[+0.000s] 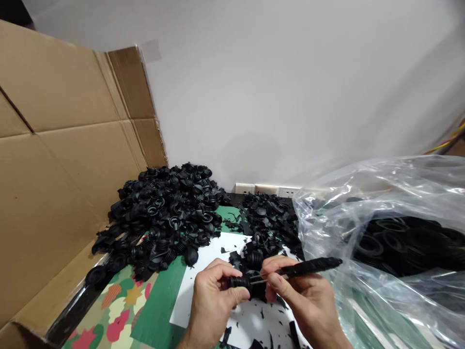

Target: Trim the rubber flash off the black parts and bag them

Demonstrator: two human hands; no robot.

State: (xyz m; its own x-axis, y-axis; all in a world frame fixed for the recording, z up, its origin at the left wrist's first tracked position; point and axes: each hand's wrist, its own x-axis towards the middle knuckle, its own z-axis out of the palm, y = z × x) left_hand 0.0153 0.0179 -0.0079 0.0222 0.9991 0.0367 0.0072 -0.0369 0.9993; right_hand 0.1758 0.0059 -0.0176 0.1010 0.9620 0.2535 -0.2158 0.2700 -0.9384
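Note:
My left hand (210,298) is closed around a small ribbed black rubber part (240,282), held over a white sheet (203,264). My right hand (301,293) pinches a black-handled tool (312,266); its thin metal tip touches the part. Black trimmings (259,312) lie scattered on the sheet under both hands. A big heap of similar black rubber parts (165,213) sits to the left behind my hands, and a smaller heap (271,220) lies just beyond them.
A clear plastic bag (385,203) holding more black parts lies at the right. Flattened cardboard (58,160) stands along the left. A green patterned cloth (119,310) covers the table. A white wall with sockets (267,189) runs behind.

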